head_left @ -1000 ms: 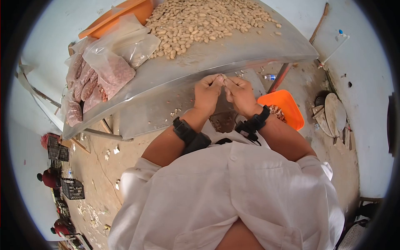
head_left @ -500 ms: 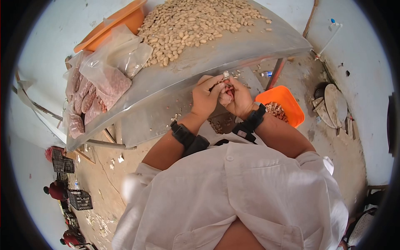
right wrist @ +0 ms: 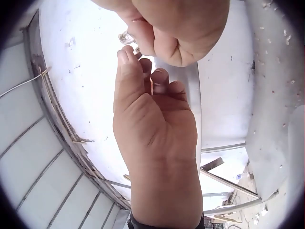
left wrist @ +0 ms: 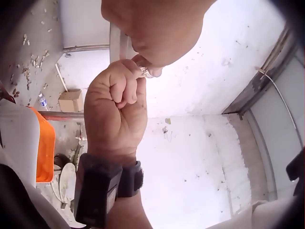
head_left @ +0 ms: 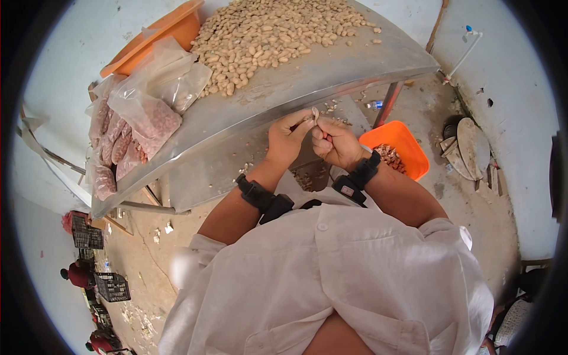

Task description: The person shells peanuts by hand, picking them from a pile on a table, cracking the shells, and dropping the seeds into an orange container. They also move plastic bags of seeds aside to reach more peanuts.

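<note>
In the head view both hands meet in front of the metal table's near edge. The left hand point(head_left: 285, 141) pinches a pale peanut shell point(head_left: 315, 112) between thumb and forefinger. Beside it, the right hand point(head_left: 338, 142) has its thumb and forefinger at the same shell. Its other fingers curl into the palm, where reddish peanut kernels point(head_left: 327, 136) partly show. The left wrist view has the whitish shell point(left wrist: 146, 72) between the two hands' fingertips. From the right wrist, the shell point(right wrist: 125, 37) appears just beyond the left fingertips; the near hand hides much of it.
Unshelled peanuts point(head_left: 278, 35) are heaped on the metal table point(head_left: 355, 65). Clear bags of kernels point(head_left: 157, 121) lie left of them, before an orange basin point(head_left: 148, 44). Below the right forearm stands an orange tub point(head_left: 417, 155) holding kernels. People and black crates point(head_left: 112, 287) are at far left.
The fingertips, pressed together a second ago, drew slightly apart around an opened peanut. Red kernels came into view in the right hand, whose fingers now curl further over them. The view shifted slightly.
</note>
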`<state>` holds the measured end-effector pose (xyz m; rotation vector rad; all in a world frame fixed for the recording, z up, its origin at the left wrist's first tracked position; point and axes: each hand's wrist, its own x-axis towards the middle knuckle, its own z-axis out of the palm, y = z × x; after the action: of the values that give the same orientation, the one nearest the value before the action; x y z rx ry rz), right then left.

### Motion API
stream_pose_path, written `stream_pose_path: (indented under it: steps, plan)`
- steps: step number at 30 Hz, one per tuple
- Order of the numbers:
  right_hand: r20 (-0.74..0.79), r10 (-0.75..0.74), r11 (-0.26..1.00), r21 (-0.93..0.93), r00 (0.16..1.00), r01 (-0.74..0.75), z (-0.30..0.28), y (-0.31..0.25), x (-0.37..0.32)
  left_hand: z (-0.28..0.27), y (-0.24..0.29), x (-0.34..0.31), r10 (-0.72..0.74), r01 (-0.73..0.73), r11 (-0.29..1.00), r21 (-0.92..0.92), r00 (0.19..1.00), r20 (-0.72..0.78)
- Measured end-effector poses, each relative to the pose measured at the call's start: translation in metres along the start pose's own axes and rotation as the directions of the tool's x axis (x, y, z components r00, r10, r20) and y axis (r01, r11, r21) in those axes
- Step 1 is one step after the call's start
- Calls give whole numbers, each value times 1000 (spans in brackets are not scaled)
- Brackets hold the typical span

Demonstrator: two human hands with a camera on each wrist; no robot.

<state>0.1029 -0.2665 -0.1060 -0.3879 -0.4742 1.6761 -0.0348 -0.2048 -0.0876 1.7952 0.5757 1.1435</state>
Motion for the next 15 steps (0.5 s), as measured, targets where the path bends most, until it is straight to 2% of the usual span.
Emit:
stream_pose_path:
  steps: [3,6,9,12,14,15]
  plan:
    - [-18,56,991,-120,998,-58,-2,-2,-5,4,-3,-3,-40,41,999,-10,998,52]
    - [2,46,980,-194,999,-44,-7,-7,-17,8,-4,-7,-83,87,996,-32,991,104]
    - [-81,17,976,-217,997,-34,-22,-24,-33,4,-5,-9,-228,237,969,-64,966,121]
    - [-307,-177,897,-441,935,25,-65,-54,-52,-9,-5,-11,-210,214,977,-22,971,112]
    - [-431,-376,683,-727,820,-69,-104,-80,-68,-26,0,-11,-167,162,986,46,974,155]
    - [-408,-510,498,-858,757,-126,-126,-92,-75,-34,3,-9,-143,131,988,80,975,172]
